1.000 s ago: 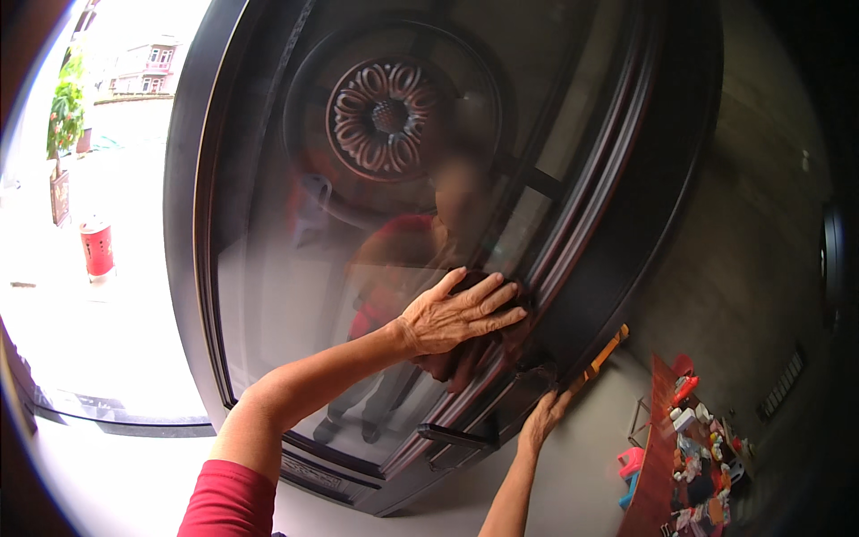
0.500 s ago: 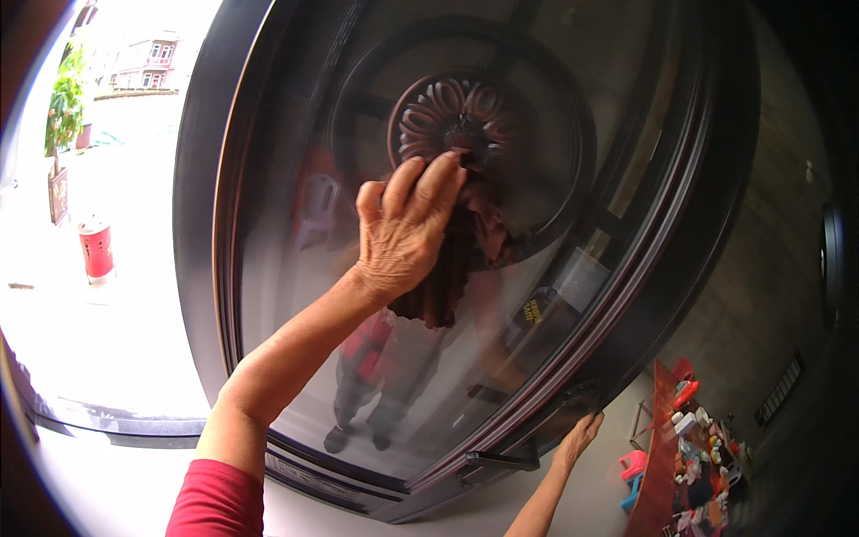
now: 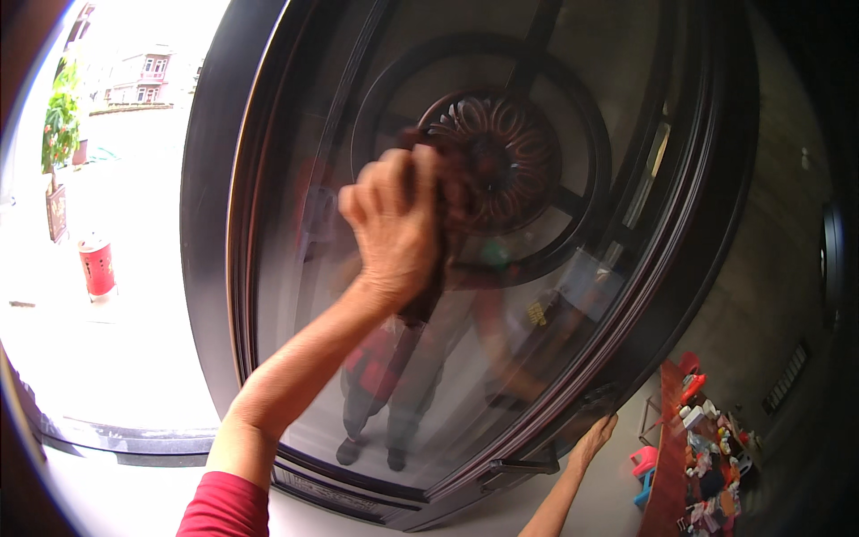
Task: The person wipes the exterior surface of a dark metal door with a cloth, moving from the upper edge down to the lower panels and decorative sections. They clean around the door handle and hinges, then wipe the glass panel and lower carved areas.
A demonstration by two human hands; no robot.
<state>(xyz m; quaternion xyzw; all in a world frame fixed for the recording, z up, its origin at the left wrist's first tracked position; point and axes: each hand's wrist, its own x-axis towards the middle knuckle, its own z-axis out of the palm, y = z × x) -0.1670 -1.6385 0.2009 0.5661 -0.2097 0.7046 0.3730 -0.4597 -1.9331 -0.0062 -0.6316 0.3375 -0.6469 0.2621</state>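
Observation:
My left hand (image 3: 394, 215), blurred by motion, is closed on a dark brown cloth (image 3: 454, 201) and presses it toward the glass of a large dark door (image 3: 204, 206). The cloth hangs down past my wrist, its upper part overlapping the left side of a round carved flower medallion (image 3: 501, 161). Lower right, my right hand (image 3: 594, 437) grips the door's edge, its fingertips partly hidden, just above a dark bar handle (image 3: 523, 467). A red sleeve (image 3: 228, 506) covers my left upper arm.
Bright daylight lies to the left, with a red bin (image 3: 97, 267) and a potted plant (image 3: 59, 130) outside. At the lower right, a reddish-brown table (image 3: 671, 447) carries many small items, with red and blue stools (image 3: 642, 474) beside it. My reflection shows in the glass.
My left hand and the cloth have moved left relative to the medallion, uncovering more of it. The view has shifted slightly. My right hand keeps its place at the door's edge.

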